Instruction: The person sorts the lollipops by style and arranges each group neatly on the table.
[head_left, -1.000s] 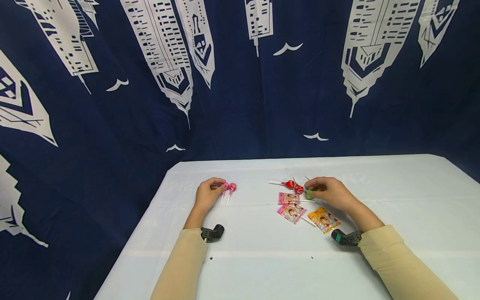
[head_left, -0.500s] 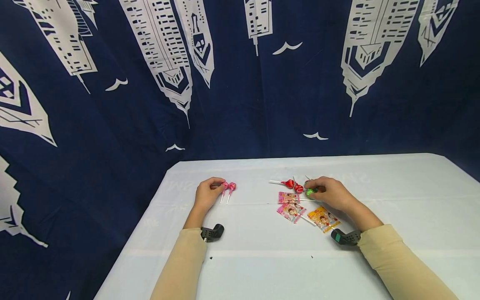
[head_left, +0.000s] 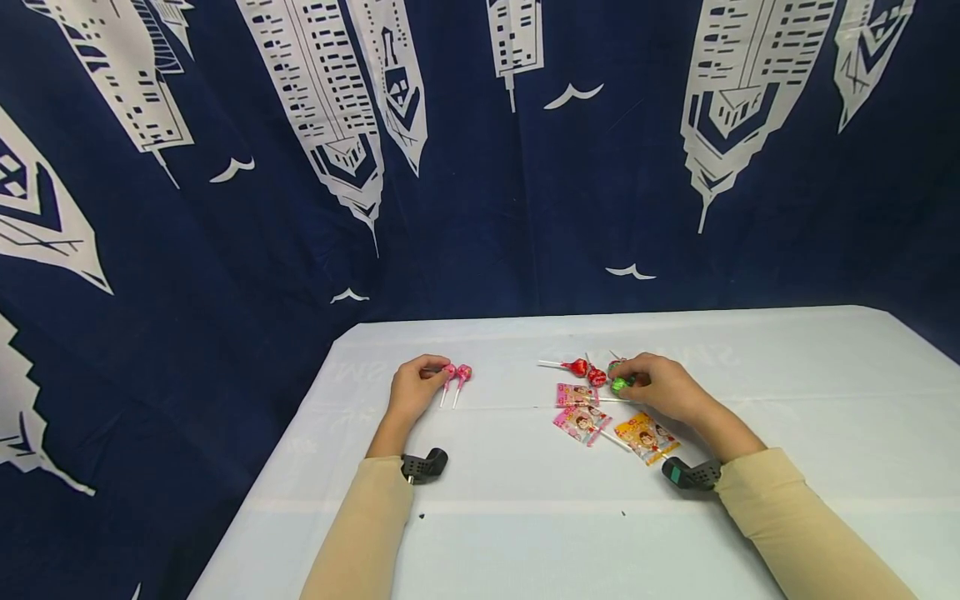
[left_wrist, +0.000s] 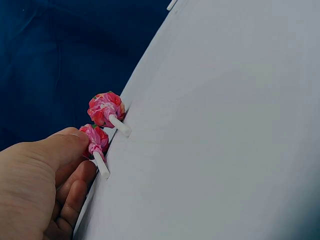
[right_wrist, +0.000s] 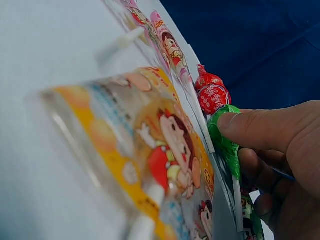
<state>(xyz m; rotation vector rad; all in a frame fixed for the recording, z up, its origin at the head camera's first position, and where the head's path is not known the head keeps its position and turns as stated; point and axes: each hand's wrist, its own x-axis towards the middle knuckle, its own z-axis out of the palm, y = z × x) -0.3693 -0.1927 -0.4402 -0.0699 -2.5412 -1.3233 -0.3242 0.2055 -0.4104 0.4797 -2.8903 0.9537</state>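
Nearest you lie the flat yellow lollipop packet (head_left: 647,437) and two pink ones (head_left: 581,421), loose beside your right hand (head_left: 663,386), whose thumb and fingers pinch the green-wrapped lollipop (head_left: 619,384) against the white tablecloth (head_left: 525,517). Beyond it lie two red lollipops (head_left: 587,372). Your left hand (head_left: 413,389) curls onto the nearer of two pink lollipops (left_wrist: 100,125), keeping that pair apart, well left.

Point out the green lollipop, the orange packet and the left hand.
green lollipop (head_left: 619,385), head view, its wrapped head.
orange packet (head_left: 647,437), head view, middle of the wrapper.
left hand (head_left: 412,390), head view, back of the hand.
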